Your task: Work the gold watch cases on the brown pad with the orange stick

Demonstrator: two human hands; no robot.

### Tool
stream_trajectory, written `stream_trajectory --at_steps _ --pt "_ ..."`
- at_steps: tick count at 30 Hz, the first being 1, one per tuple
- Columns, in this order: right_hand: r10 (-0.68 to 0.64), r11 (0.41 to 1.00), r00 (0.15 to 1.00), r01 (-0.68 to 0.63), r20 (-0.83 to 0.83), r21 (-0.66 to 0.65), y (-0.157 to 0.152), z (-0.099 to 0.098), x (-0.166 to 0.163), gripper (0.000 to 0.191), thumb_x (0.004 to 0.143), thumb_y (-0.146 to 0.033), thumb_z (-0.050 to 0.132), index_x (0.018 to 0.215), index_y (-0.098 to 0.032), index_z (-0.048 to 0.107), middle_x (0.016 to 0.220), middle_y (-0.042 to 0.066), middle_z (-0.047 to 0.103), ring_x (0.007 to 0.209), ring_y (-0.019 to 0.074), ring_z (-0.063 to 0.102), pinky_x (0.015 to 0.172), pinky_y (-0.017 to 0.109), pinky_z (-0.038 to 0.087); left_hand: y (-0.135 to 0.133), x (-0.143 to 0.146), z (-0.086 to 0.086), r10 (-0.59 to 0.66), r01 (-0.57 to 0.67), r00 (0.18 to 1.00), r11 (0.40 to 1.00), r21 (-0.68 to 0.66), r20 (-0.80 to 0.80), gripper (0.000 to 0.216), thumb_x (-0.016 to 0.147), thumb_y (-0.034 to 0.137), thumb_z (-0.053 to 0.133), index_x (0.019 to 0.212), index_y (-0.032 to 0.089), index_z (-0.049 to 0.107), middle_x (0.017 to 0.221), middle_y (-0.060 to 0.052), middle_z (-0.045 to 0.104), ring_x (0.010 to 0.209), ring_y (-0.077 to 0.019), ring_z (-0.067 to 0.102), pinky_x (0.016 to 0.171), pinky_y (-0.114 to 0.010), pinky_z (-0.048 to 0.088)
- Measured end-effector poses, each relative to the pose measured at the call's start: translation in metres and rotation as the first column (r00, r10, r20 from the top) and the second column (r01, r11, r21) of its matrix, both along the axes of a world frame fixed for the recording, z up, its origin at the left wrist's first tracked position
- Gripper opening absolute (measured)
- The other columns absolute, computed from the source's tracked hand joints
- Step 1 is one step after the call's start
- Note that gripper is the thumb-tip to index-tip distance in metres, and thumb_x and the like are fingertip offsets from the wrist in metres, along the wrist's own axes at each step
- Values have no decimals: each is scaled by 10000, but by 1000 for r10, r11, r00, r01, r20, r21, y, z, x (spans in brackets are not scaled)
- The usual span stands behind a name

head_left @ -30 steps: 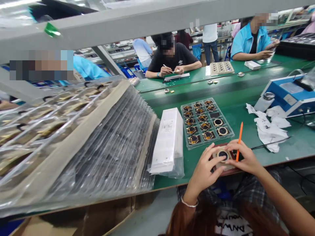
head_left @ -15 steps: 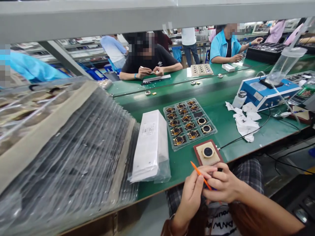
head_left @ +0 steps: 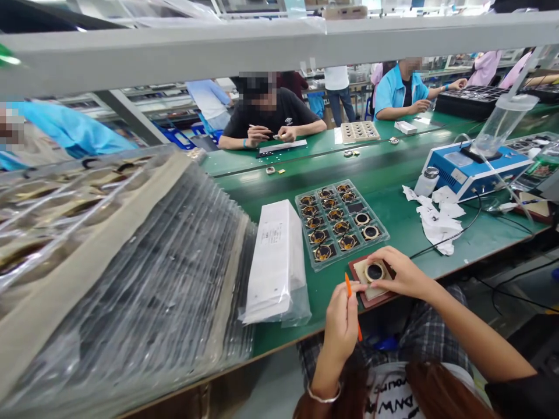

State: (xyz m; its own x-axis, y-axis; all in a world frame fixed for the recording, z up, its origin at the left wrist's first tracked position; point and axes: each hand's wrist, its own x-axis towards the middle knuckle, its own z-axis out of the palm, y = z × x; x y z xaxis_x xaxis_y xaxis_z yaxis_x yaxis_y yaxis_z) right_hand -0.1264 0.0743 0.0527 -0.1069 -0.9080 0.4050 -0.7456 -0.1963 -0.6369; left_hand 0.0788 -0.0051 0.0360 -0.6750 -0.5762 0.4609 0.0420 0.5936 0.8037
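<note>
My left hand is closed around a thin orange pointed stick, its forefinger stretched towards the fixture. My right hand reaches over the fixture, with thumb and fingers on either side of a round gold-rimmed watch case with a dark face. The case sits on a cream pad in a reddish-brown fixture at the table's near edge. Just behind it lies a clear plastic tray of round watch parts; most show gold-coloured insides, while a couple at its right show dark faces.
A plastic-wrapped white box and a tall stack of clear trays stand to the left. Crumpled tissues, a small bottle and a blue machine are at the right. A cable runs towards the fixture. Co-workers sit across the table.
My hands have come apart. The right hand has moved up onto the watch case; the left still holds the orange stick, now more upright, beside the fixture.
</note>
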Motion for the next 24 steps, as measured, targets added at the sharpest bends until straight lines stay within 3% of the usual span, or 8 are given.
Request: stream_trajectory --at_steps 10,14,19,21,24 --pt "-6 1000 999 6 50 14 1 -2 -3 351 832 -397 764 1074 -214 587 1069 89 658 1018 252 610 866 397 521 -3 -2 -4 11 -9 998 1000 -23 55 355 1038 224 330 1206 193 642 1152 -98 660 1120 -187 604 976 -333 480" --pt "19 1000 1000 -19 6 -14 1 2 -3 427 863 -443 720 1178 -206 556 1151 122 649 1094 268 605 923 440 528 -1 -1 -2 20 -20 1000 1000 -5 16 347 1036 234 334 1139 186 662 1105 -98 671 1081 -193 612 935 -332 489" --pt "55 998 941 -48 -335 28 -32 17 13 476 997 -345 489 1436 -170 427 1496 185 461 1462 337 294 1144 663 283 8 7 12 54 -58 984 998 -23 -170 314 1030 208 327 920 186 620 821 -44 659 760 -154 573 727 -282 468" --pt "44 998 879 -18 -474 58 -53 14 23 506 1006 -328 456 1479 -158 398 1547 177 390 1482 361 236 1128 724 247 10 5 23 -9 -6 978 997 -71 -209 289 1027 220 328 914 192 593 806 -44 642 764 -161 552 715 -289 451" --pt "30 999 799 -11 -601 35 -79 -5 33 546 997 -352 493 1493 -152 384 1568 153 344 1460 387 278 1094 758 271 8 -7 41 -121 107 979 990 -91 -166 300 1027 261 318 973 195 606 861 -62 630 827 -177 556 770 -317 456"
